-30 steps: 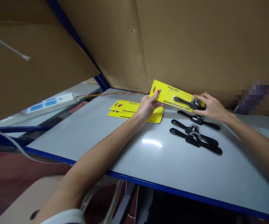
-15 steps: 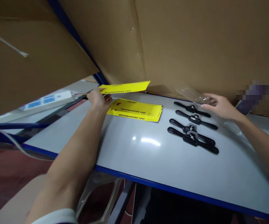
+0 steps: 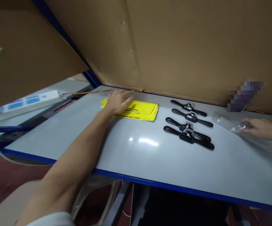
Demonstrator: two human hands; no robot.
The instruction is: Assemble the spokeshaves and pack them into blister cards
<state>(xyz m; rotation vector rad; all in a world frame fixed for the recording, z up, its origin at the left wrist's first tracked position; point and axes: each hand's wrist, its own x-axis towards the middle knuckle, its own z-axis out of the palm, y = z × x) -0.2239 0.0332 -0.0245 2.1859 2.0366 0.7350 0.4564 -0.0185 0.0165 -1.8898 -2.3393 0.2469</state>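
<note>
My left hand (image 3: 118, 102) lies on a stack of yellow cards (image 3: 147, 110) printed "WOODWORKING TOOL", its fingers spread over the top one. At the right, my right hand (image 3: 259, 128) grips a clear plastic bag or sleeve (image 3: 227, 122) by its middle; the rest trails toward the table's right side, and its exact shape is hard to make out. Between the two hands lie several black spokeshaves (image 3: 189, 135) with silver blades and screws, in two pairs. The front two overlap or touch.
The white table (image 3: 126, 153) has a blue front edge. Brown cardboard panels (image 3: 185, 47) rise behind and at left. A white power strip (image 3: 29, 101) sits on the left, with thin wires (image 3: 84, 92) along the back. A blurred purple object (image 3: 245, 95) leans at the back right.
My left hand has brought the lifted yellow card down onto the stack and spread over it. My right hand has moved right and lower with the clear plastic. The view has shifted slightly.
</note>
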